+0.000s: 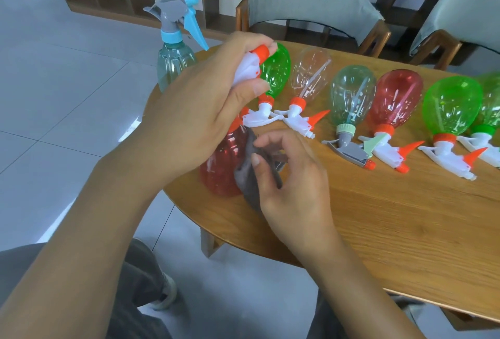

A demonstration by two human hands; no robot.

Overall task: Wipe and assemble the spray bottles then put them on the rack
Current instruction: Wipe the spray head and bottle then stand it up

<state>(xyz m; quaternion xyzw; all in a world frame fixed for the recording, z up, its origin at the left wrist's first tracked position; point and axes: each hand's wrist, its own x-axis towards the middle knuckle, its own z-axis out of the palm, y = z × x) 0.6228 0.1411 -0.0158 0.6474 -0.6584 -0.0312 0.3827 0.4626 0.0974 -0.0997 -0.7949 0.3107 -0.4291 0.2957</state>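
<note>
At about ten o'clock on the bench (378, 217) a blue-topped bottle (174, 65) stands upright, assembled. Just right of it the left hand (200, 111) has its fingers (259, 87) curled round the white sprayer (247, 68) of the red bottle (223, 165), which stands near the bench's nine o'clock edge. The right hand (292, 176), at the bottle's three o'clock, pinches a grey cloth (251, 173) between thumb and fingers and lays it against the bottle's side. To wipe well, the left hand should probably keep the sprayer steady and turn the bottle a little at a time, while the cloth is drawn from neck down to base, so no strip is missed; too light a hold may let the bottle tip. Running off toward three o'clock lie more bottles on their sides, sprayers toward the person: green (274, 73), clear (311, 76), pale teal (351, 95), red (396, 100), green (451, 105), and another at the picture's edge. The nearest is close to the left hand and could be knocked.
</note>
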